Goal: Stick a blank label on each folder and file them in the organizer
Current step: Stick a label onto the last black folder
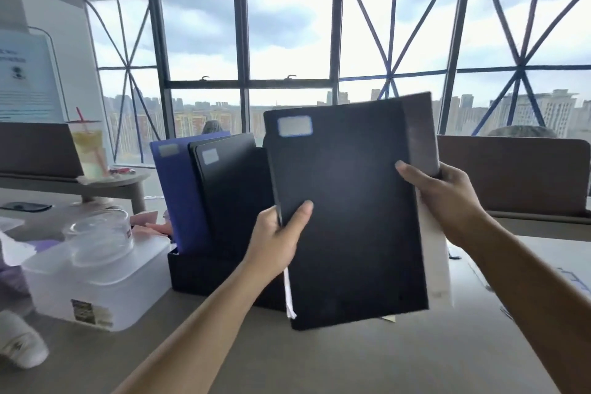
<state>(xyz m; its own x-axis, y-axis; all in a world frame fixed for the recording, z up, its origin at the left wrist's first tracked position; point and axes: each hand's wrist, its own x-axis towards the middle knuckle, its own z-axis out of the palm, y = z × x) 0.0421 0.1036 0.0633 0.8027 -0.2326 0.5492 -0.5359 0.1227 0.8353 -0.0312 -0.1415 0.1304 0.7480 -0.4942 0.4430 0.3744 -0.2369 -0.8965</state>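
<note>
Both hands grip the flat black plastic folder (348,217) with a white label (294,126), held above the surface: left hand (275,240) pinches its left edge, right hand (447,198) its right. It blocks part of the black slotted organizer (204,272), which holds a blue folder (179,195) and a blurry second black folder (230,182).

High-rise office: desk partitions (515,176), city-view window wall (287,41).

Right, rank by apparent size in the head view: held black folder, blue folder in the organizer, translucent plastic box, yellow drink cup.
1. Held black folder: largest, though nearest the camera.
2. Translucent plastic box.
3. Blue folder: partly hidden by another folder, so unsure against the box.
4. Yellow drink cup: smallest, also farthest.
</note>
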